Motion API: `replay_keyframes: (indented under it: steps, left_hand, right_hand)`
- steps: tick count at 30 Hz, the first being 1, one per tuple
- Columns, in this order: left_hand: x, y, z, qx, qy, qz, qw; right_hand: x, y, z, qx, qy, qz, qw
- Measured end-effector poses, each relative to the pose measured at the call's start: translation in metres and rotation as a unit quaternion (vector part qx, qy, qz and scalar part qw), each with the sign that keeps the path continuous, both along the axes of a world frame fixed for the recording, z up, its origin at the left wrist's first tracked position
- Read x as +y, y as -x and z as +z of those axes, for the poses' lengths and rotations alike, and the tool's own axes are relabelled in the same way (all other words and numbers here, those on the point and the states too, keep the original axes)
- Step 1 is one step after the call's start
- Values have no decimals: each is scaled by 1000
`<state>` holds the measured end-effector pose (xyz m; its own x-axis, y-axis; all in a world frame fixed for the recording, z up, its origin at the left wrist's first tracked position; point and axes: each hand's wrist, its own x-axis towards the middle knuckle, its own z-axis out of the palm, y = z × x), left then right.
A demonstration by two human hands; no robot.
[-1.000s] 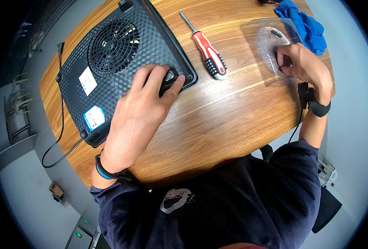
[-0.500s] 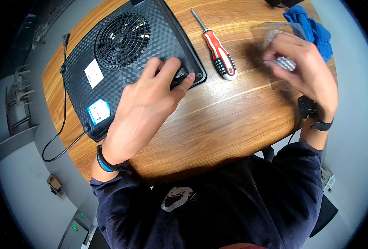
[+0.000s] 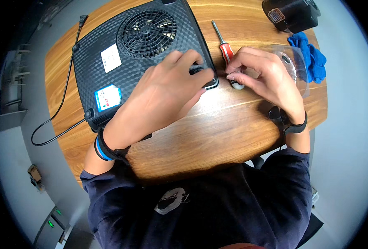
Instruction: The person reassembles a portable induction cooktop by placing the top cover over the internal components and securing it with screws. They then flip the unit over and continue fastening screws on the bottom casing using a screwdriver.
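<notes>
A black induction cooker (image 3: 88,79) lies upside down on the table, with its round fan grille (image 3: 147,33) facing up. My left hand (image 3: 163,89) reaches over its near right corner. Its fingers are curled round a small black round part (image 3: 196,69), apparently a foot. Just right of that corner, my right hand (image 3: 273,76) has thumb and forefinger pinched together; whatever is between them is too small to make out. Partly under the right hand lies a red and white screwdriver (image 3: 226,50), its shaft pointing away from me.
To the right lie a clear plastic bag (image 3: 303,79) and a blue cloth (image 3: 313,63). A black box-like object (image 3: 290,15) stands behind them at the far right. The cooker's power cord (image 3: 58,112) loops off the table's left side.
My right hand has come left from over the plastic bag to beside the cooker's corner, fingertips pinched. The left hand stays at the corner with its fingers shifted. The view has moved slightly.
</notes>
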<state>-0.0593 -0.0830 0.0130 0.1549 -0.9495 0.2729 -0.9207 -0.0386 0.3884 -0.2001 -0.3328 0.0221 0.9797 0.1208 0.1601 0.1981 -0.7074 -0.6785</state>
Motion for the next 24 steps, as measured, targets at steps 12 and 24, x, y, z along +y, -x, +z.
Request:
replay_keyframes:
  steps: [12, 24]
  left_hand:
    - [-1, 7, 2, 59, -52, 5, 997]
    - [-2, 1, -2, 80, -40, 0, 996]
  right_hand:
    - [22, -8, 8, -68, -15, 54, 996]
    - [4, -8, -9, -59, 153, -96, 982]
